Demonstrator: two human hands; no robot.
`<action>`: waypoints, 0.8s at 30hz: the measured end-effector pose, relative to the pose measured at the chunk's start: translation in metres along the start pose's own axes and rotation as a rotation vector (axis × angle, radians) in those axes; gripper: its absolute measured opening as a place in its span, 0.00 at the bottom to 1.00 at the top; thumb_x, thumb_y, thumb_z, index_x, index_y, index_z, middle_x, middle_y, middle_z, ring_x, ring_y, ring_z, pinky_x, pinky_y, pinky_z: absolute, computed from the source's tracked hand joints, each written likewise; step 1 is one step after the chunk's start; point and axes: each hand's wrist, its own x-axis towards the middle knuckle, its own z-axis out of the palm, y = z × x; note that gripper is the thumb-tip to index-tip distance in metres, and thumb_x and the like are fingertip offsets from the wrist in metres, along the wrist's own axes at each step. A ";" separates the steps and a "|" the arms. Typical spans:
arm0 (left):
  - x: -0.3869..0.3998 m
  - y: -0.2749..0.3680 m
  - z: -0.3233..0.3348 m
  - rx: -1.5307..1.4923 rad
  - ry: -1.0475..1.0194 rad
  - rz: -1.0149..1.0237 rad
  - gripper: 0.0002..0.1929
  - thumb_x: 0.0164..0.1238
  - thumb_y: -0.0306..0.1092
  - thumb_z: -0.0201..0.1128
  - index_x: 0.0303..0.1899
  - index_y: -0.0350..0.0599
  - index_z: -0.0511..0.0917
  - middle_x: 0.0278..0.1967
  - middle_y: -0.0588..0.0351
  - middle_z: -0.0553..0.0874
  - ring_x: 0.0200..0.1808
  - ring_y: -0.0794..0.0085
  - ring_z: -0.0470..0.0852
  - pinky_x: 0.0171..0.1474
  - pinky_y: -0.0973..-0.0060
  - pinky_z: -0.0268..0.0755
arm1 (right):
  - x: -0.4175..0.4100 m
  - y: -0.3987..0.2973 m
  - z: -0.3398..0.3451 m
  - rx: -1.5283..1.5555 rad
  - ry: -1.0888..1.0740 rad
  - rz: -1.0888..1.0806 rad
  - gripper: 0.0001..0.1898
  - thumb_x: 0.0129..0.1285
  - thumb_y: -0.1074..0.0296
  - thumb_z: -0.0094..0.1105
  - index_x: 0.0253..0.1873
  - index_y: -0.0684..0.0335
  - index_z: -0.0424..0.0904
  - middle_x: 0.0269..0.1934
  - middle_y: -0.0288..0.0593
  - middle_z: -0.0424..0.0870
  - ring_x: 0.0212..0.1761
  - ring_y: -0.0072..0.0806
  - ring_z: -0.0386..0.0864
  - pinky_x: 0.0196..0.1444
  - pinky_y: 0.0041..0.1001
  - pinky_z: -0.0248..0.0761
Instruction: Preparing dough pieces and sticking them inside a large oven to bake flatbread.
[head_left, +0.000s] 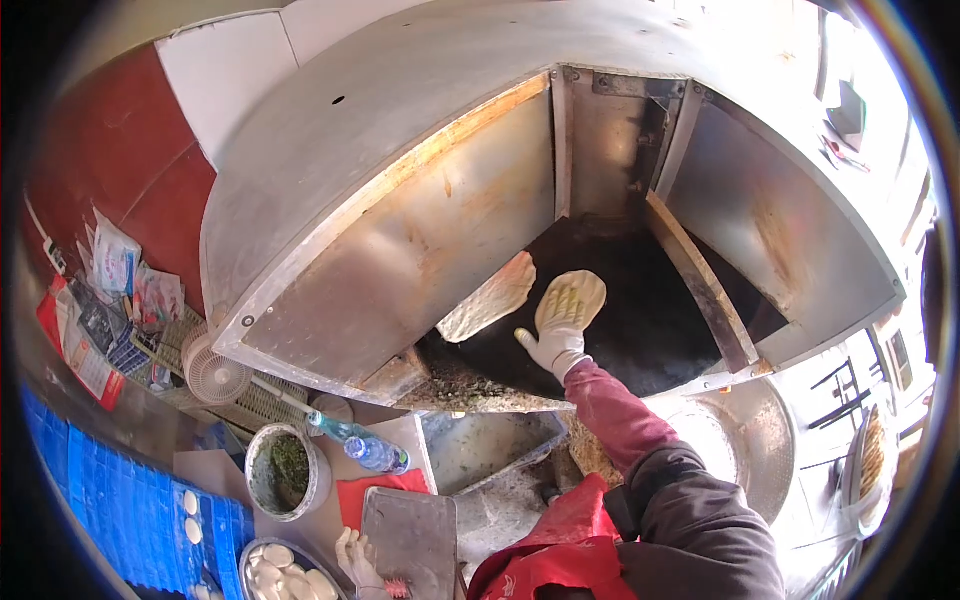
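My right hand (559, 322), in a white glove with yellowish stains on the fingers, reaches into a metal-walled oven. Its fingers lie flat over a round of dough (594, 289), thumb held apart; whether it presses the dough down is unclear. Beside it, a long dimpled flatbread (487, 301) lies against the left metal wall, on the dark cooking surface (637, 345). Low in the picture, my left hand (358, 556), also gloved, has its fingers apart and holds nothing visible. It is at the left edge of a grey metal tray (411, 536), close to a bowl of dough pieces (283, 574).
A curved metal bar (701, 281) crosses the oven's right side. Below the opening are a murky water basin (487, 442), a bucket with green contents (285, 469) and a bottle (379, 454). Blue trays (135, 487) stand left, near a fan (217, 367); a round metal pan (757, 442) is right.
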 end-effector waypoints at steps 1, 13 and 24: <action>-0.005 0.001 0.002 0.003 -0.003 0.002 0.17 0.65 0.31 0.58 0.55 0.49 0.75 0.49 0.55 0.78 0.45 0.71 0.78 0.49 0.72 0.70 | -0.004 0.004 -0.003 -0.007 -0.019 -0.045 0.53 0.60 0.32 0.44 0.71 0.79 0.41 0.73 0.69 0.40 0.76 0.59 0.33 0.74 0.50 0.23; -0.024 -0.002 -0.041 0.134 -0.133 0.006 0.20 0.70 0.33 0.55 0.61 0.40 0.67 0.57 0.48 0.72 0.56 0.61 0.73 0.59 0.67 0.68 | -0.005 0.029 -0.034 0.098 0.043 -0.218 0.50 0.58 0.37 0.54 0.70 0.78 0.50 0.71 0.66 0.50 0.75 0.56 0.43 0.75 0.45 0.34; 0.005 0.016 0.013 0.361 -0.543 -0.072 0.22 0.76 0.41 0.47 0.67 0.50 0.59 0.63 0.52 0.69 0.62 0.62 0.68 0.63 0.64 0.62 | -0.027 -0.011 -0.055 0.173 0.118 0.065 0.50 0.56 0.32 0.49 0.71 0.72 0.53 0.72 0.61 0.52 0.76 0.51 0.45 0.76 0.41 0.34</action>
